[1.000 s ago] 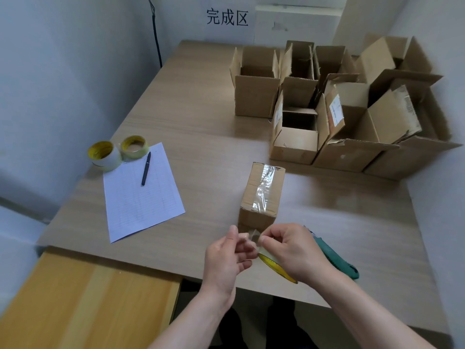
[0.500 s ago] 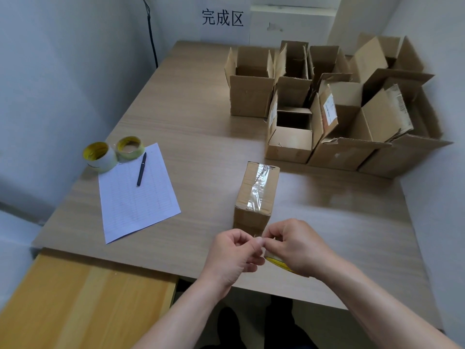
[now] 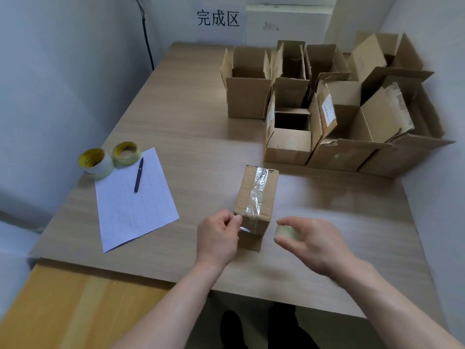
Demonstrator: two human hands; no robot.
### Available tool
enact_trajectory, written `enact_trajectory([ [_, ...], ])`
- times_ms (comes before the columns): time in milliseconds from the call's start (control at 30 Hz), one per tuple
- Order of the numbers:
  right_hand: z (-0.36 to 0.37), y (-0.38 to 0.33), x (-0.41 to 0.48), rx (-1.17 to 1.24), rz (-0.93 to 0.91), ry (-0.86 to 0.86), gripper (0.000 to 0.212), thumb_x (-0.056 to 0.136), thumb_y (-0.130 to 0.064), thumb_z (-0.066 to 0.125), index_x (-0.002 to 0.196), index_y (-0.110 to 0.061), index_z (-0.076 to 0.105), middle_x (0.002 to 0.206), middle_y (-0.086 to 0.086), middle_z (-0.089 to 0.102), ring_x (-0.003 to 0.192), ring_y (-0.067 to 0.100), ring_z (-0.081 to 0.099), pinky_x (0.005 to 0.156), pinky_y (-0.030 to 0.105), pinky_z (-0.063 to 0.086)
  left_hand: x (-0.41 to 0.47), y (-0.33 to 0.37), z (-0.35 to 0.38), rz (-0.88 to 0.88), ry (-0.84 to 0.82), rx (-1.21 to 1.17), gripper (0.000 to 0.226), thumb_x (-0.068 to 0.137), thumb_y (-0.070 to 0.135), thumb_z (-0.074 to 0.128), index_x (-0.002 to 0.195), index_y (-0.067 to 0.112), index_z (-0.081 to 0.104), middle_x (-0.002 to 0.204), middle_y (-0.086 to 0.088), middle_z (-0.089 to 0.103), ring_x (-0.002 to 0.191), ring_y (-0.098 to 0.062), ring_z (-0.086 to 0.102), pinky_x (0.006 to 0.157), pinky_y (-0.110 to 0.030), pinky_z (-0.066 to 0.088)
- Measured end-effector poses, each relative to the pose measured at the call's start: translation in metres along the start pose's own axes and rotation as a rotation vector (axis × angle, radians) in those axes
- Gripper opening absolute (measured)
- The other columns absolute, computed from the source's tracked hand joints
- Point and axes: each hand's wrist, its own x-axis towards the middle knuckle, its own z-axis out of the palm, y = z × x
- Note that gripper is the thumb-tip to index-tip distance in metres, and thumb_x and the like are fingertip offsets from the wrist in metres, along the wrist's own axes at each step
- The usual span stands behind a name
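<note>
A small closed cardboard box (image 3: 251, 187) lies on the wooden table (image 3: 191, 137), with clear tape (image 3: 256, 195) running along its top and down its near end. My left hand (image 3: 217, 238) pinches the free end of a tape strip at the box's near left corner. My right hand (image 3: 312, 243) grips a roll of clear tape (image 3: 286, 233) just right of the box's near end. A short stretch of tape spans between the two hands across the box's near face.
Several open cardboard boxes (image 3: 327, 107) crowd the back right of the table. A printed sheet (image 3: 133, 197) with a black pen (image 3: 138, 174) lies at the left, two yellow-cored tape rolls (image 3: 108, 158) beside it. A lower yellow surface (image 3: 75, 306) adjoins the near left edge.
My hands were together in front of the box; they have moved apart and forward. The left now sits at the box's near corner, the right has pulled the roll to the right.
</note>
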Motion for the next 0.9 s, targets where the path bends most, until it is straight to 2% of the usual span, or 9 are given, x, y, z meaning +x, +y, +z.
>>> enact_trajectory([
  [33, -0.001, -0.004, 0.004, -0.192, 0.008, 0.066, 0.046, 0.084, -0.06, 0.064, 0.126, -0.04, 0.063, 0.11, -0.011, 0.072, 0.104, 0.018, 0.064, 0.084, 0.033, 0.049, 0.006, -0.002, 0.001, 0.02, 0.02, 0.04, 0.036, 0.093, 0.023, 0.064, 0.059, 0.013, 0.058, 0.055, -0.003, 0.061, 0.056, -0.018, 0.056, 0.057, -0.036, 0.047],
  [100, -0.002, -0.01, 0.015, -0.237, 0.029, 0.102, 0.05, 0.085, -0.066, 0.058, 0.128, -0.041, 0.06, 0.117, -0.005, 0.071, 0.113, 0.023, 0.061, 0.084, 0.033, 0.046, 0.019, -0.007, 0.001, 0.04, 0.045, 0.112, 0.036, 0.092, 0.024, 0.064, 0.06, 0.01, 0.056, 0.052, -0.001, 0.055, 0.056, -0.02, 0.052, 0.057, -0.038, 0.045],
  [200, 0.0, -0.013, 0.026, -0.307, 0.026, 0.126, 0.052, 0.089, -0.069, 0.048, 0.13, -0.039, 0.058, 0.114, 0.0, 0.071, 0.11, 0.027, 0.061, 0.08, 0.035, 0.047, 0.031, -0.01, 0.001, 0.065, 0.051, 0.223, 0.038, 0.092, 0.025, 0.063, 0.06, 0.01, 0.05, 0.049, 0.003, 0.045, 0.057, -0.022, 0.047, 0.056, -0.037, 0.041],
  [367, 0.011, -0.008, 0.031, -0.373, 0.045, 0.136, 0.051, 0.094, -0.067, 0.04, 0.128, -0.033, 0.057, 0.119, -0.002, 0.07, 0.111, 0.028, 0.061, 0.084, 0.037, 0.051, 0.036, -0.014, 0.002, 0.084, 0.024, 0.352, 0.041, 0.093, 0.027, 0.061, 0.059, 0.015, 0.043, 0.053, 0.003, 0.044, 0.064, -0.03, 0.05, 0.058, -0.038, 0.041],
  [500, 0.016, -0.008, 0.035, -0.412, 0.048, 0.124, 0.054, 0.094, -0.068, 0.038, 0.127, -0.03, 0.058, 0.116, -0.001, 0.07, 0.108, 0.028, 0.062, 0.082, 0.037, 0.052, 0.039, -0.016, 0.002, 0.087, 0.009, 0.369, 0.04, 0.093, 0.028, 0.062, 0.06, 0.013, 0.044, 0.056, 0.0, 0.045, 0.066, -0.034, 0.052, 0.059, -0.04, 0.044],
  [733, 0.021, -0.007, 0.04, -0.413, 0.046, 0.11, 0.05, 0.095, -0.066, 0.038, 0.134, -0.037, 0.051, 0.108, 0.002, 0.072, 0.103, 0.03, 0.063, 0.076, 0.036, 0.05, 0.049, -0.021, 0.0, 0.048, -0.023, 0.354, 0.045, 0.09, 0.03, 0.064, 0.055, 0.013, 0.042, 0.052, -0.001, 0.045, 0.066, -0.033, 0.053, 0.059, -0.038, 0.042],
  [900, 0.03, -0.004, 0.045, -0.369, 0.049, 0.11, 0.057, 0.094, -0.063, 0.042, 0.146, -0.044, 0.025, 0.1, 0.003, 0.071, 0.095, 0.032, 0.063, 0.063, 0.035, 0.039, 0.057, -0.026, 0.0, -0.029, -0.088, 0.374, 0.041, 0.089, 0.035, 0.065, 0.054, 0.016, 0.051, 0.052, 0.003, 0.049, 0.069, -0.03, 0.058, 0.062, -0.034, 0.045],
])
